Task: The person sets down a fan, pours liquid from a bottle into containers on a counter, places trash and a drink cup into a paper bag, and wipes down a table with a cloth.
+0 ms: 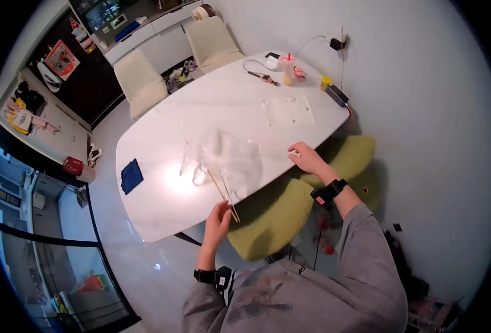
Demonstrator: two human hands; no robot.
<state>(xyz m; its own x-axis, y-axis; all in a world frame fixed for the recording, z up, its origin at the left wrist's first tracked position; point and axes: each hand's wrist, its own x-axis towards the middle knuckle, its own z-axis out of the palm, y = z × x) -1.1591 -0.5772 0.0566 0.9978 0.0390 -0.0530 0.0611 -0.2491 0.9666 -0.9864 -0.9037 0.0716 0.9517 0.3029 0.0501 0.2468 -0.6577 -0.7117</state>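
Note:
My left hand (218, 219) is at the near edge of the table with its fingers closed at the lower ends of a pair of thin wooden chopsticks (220, 186). The sticks slant up and away over the tabletop, their near ends past the edge. Around their far ends lies a crumpled clear plastic bag (245, 158), partly see-through and hard to outline. My right hand (307, 158) hovers by the table edge to the right, fingers bent and a little apart, with no object plain in it.
A dark blue folded cloth (132, 176) lies on the white table (162, 133) at left. A clear sheet (289, 111), a drink cup (287, 71), a yellow-lidded jar (325, 83) and a black power adapter (337, 95) are farther right. Green chairs (273, 222) stand against the near edge.

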